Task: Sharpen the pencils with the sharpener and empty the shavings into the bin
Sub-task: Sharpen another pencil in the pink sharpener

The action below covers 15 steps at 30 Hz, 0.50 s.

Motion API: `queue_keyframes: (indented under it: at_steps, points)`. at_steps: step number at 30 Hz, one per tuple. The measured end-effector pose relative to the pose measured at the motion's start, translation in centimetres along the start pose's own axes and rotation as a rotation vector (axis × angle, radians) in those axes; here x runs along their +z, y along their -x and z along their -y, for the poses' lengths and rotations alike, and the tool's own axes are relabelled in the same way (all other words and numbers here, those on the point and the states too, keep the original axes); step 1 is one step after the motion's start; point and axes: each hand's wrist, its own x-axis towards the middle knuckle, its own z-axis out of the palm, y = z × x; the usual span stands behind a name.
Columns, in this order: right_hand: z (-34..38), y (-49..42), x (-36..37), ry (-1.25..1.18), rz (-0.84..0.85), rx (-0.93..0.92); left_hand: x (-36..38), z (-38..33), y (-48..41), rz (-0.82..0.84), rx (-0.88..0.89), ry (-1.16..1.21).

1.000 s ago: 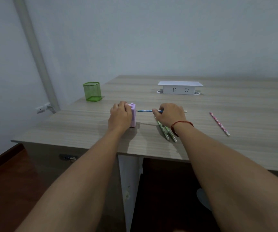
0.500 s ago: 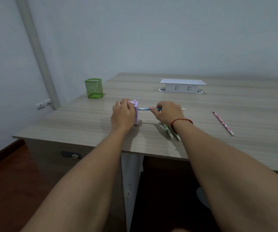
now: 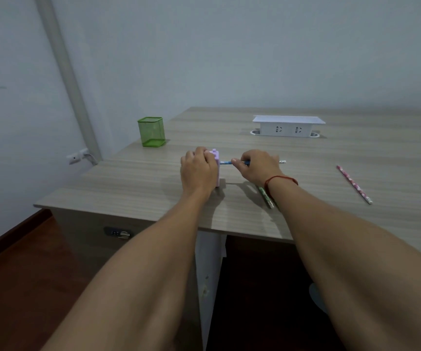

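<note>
A small purple sharpener (image 3: 216, 163) stands on the wooden desk (image 3: 305, 198), and my left hand (image 3: 198, 171) wraps around it from the left. A blue pencil (image 3: 225, 162) lies level with its tip in the sharpener's right side. My right hand (image 3: 258, 167) pinches that pencil near its middle; the eraser end (image 3: 282, 161) sticks out past my fingers. Green pencils (image 3: 266, 197) lie on the desk, partly hidden under my right wrist. A pink patterned pencil (image 3: 353, 184) lies apart at the right.
A green mesh bin (image 3: 151, 132) stands at the desk's back left corner. A white socket box (image 3: 288, 126) sits at the back middle. The desk's front edge runs below my forearms, with a drawer lock (image 3: 118, 233) under it and red-brown floor at the left.
My hands hold the same grip on sharpener and pencil. The right hand has slid slightly toward the sharpener. The view has shifted a little as my head moved.
</note>
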Motion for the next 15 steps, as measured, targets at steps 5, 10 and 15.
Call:
queue_keyframes:
  at_steps: [5,10,15]
  points:
    - [1.0,0.0,0.7,-0.047,0.003,-0.003,0.0,0.2,-0.1,0.016,0.033,0.032]
    - [0.8,-0.3,0.6,-0.042,0.024,-0.008,-0.1,0.2,0.0,0.032,0.035,0.007]
    - [1.3,0.3,0.4,0.020,0.034,-0.018,-1.9,0.4,-0.5,0.181,0.008,0.166]
